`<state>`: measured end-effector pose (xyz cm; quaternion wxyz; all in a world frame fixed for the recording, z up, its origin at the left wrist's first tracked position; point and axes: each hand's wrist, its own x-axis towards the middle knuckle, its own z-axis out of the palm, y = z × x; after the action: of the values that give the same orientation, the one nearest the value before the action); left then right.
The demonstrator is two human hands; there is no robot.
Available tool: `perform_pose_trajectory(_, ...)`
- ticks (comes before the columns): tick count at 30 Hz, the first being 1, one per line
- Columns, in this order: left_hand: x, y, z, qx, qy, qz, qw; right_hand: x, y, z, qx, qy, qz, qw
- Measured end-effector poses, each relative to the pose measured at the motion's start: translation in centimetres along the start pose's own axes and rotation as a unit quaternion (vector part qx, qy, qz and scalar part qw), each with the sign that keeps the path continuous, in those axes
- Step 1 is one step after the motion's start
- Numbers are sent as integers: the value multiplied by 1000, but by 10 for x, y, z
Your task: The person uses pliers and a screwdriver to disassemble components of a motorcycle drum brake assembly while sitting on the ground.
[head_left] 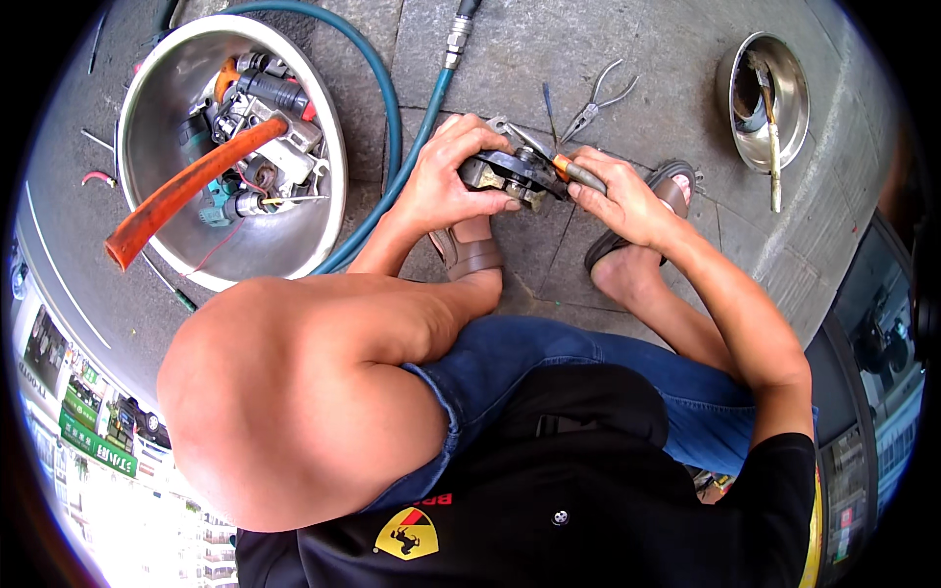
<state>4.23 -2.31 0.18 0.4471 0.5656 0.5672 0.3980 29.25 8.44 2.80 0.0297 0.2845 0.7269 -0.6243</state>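
Note:
My left hand (452, 169) is closed round a black and metal machine part (517, 173), which looks like a piece of a power tool. The thumb lies along its near side, the fingers over its far left side. In my right hand (620, 192) is a hand tool with an orange-and-grey handle (581, 173). Its metal end reaches left across the top of the part. Whether that tool is a pair of pliers cannot be made out for certain. Beyond the hands, on the paving, lie open pliers (594, 103) and a thin screwdriver (549, 106).
At the left stands a large steel bowl (338, 181) of power-tool parts, an orange-handled tool (196, 191) slanting over its rim. A teal hose (394, 108) curves past it. A small steel bowl (801, 103) with a brush (773, 147) sits far right. My sandalled feet flank the work.

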Motion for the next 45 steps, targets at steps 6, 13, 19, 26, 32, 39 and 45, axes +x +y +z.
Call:
perform_pose_trajectory(6, -5, -10, 1, -20, -17, -26, 999, 14, -40, -16, -5, -25, 160, 987)
perform_pose_trajectory(13, 15, -9, -4, -77, -29, -113, 990, 27, -23, -35, 156, -114, 286, 939)
perform_pose_trajectory(19, 53, 11, -55, -167, -104, -193, 961, 46, -62, -61, 360, -90, 323, 871)
perform_pose_trajectory(26, 31, 10, -69, -242, -5, -176, 954, 62, -94, -68, 370, -105, 332, 861)
perform_pose_trajectory(32, 21, 12, -67, -323, 56, -211, 921, 66, -90, -66, 423, -139, 353, 823)
perform_pose_trajectory(39, 20, 17, -55, -542, 138, -237, 794, 71, -111, -66, 438, -134, 336, 823)
perform_pose_trajectory(45, 18, 0, -67, -643, 130, -148, 740, 82, -154, -63, 418, -127, 325, 839)
